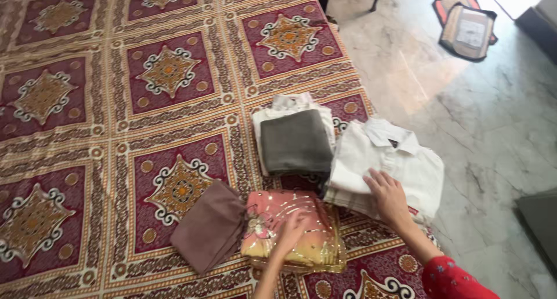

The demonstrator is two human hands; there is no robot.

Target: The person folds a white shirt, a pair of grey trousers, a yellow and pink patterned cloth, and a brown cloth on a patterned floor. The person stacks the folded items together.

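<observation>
pressing flat on two things at once, both hands down on the bed. left hand [290, 229] comes up from the bottom edge, forearm near vertical in frame, palm down on the pink and gold garment pack [293, 232]; fingers loosely spread and lying flat on the shiny wrap, not curled round anything. that pack sits near the front edge of the patterned bedspread [87, 102], its left end touching or just overlapping the folded brown cloth [209, 226], which lies tilted on a diagonal. right hand [387, 197] reaches in from the lower right, red sleeve [452, 278] at the elbow end, forearm angled up and to the left, wrist roughly straight. palm down on the folded white shirt [394, 162], fingers spread wide and pointing up-left, resting on the lower left part of the fabric, no grip. shirt lies collar up, at the right edge of the bed, stacked on a striped folded piece that peeks out below it. just left of the shirt is the folded grey cloth [296, 141] on top of a white folded piece, touching the shirt's edge. marble floor [493, 119] to the right, two mats [467, 29] on it well apart from the bed.
</observation>
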